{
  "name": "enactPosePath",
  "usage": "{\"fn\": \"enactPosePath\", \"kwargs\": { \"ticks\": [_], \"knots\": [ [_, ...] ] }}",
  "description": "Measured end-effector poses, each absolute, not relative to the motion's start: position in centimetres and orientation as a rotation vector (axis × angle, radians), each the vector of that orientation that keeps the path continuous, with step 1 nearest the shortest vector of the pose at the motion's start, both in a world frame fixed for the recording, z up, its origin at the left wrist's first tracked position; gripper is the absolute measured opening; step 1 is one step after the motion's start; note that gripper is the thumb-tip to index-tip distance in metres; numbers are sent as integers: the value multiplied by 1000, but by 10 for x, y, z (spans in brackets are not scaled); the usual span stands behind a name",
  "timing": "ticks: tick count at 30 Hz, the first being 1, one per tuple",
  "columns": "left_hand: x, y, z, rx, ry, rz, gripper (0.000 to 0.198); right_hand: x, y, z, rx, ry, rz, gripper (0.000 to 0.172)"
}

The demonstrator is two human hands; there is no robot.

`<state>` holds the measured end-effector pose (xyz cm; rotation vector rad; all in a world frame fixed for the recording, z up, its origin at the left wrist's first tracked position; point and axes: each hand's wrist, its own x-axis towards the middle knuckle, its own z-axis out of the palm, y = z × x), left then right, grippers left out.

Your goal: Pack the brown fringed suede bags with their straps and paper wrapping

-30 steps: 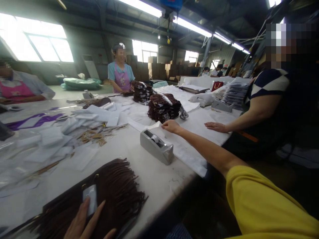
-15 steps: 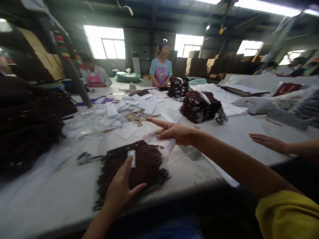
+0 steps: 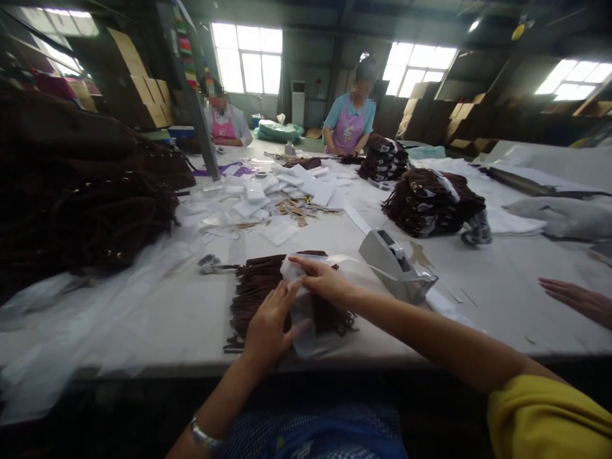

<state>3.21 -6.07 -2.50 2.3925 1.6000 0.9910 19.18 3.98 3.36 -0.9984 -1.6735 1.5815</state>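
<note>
A dark brown fringed suede-like bag lies on the table in front of me. Over its right part hangs a clear plastic bag, pinched near its upper edge by my right hand. My left hand rests at the left side of the plastic, its fingertips touching it close to my right fingers. The left thumb sticks out apart from the other fingers. A grey tape dispenser stands just beyond my right wrist. A small wrapped metallic-looking piece lies at the fringed bag's left edge.
Stacked brown fringed bags stand back right; a large brown pile rises at left above loose plastic film. White packets litter the middle. Another person's hand lies at right. Two people work across the table.
My right hand has drawn back towards the fringed bag with the plastic bag and now meets my left hand. The left hand has moved from the fringed bag's middle to the plastic. The view has shifted.
</note>
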Motion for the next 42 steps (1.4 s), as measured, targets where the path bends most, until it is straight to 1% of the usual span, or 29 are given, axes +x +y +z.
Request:
{"fn": "enactPosePath", "kwargs": {
  "ticks": [2, 4, 5, 8, 9, 11, 14, 18, 19, 21, 25, 29, 33, 36, 38, 40, 42],
  "knots": [
    [32, -61, -26, 2447, 1605, 945, 62, 190, 45, 36, -973, -1575, 1687, 60],
    [31, -61, -27, 2475, 1615, 928, 53, 187, 53, 40, -942, -1495, 1779, 61],
    [31, -61, -28, 2480, 1618, 933, 52, 185, 59, 42, -933, -1479, 1815, 67],
    [31, -60, -30, 2493, 1614, 932, 52, 180, 78, 46, -961, -1515, 1911, 95],
    [30, -60, -30, 2501, 1612, 928, 49, 178, 84, 47, -968, -1529, 1938, 100],
    [31, -60, -30, 2515, 1612, 927, 43, 172, 96, 49, -953, -1537, 1960, 102],
    [33, -61, -29, 2538, 1633, 964, 38, 160, 114, 48, -898, -1523, 1920, 89],
    [38, -65, -26, 2523, 1699, 1035, 43, 144, 146, 35, -836, -1761, 1578, 51],
    [39, -66, -26, 2512, 1713, 1044, 46, 140, 154, 31, -830, -1829, 1490, 44],
    [40, -67, -26, 2523, 1721, 1032, 49, 136, 169, 22, -827, -1922, 1393, 36],
    [38, -65, -31, 2623, 1701, 928, 51, 133, 189, 9, -841, -2050, 1377, 33],
    [36, -64, -36, 2678, 1720, 914, 53, 134, 202, 2, -886, -2221, 1392, 31],
    [34, -66, -36, 2741, 1722, 838, 60, 139, 214, 2, -928, -2417, 1468, 25],
    [33, -70, -31, 2761, 1708, 740, 66, 145, 221, 5, -968, -2517, 1566, 26],
    [33, -72, -27, 2749, 1675, 683, 74, 148, 224, 8, -1008, -2564, 1624, 26],
    [33, -74, -25, 2717, 1660, 644, 91, 149, 225, 10, -1045, -2591, 1657, 22],
    [33, -74, -27, 2697, 1676, 632, 98, 149, 226, 12, -1073, -2597, 1677, 16]
  ]
}}
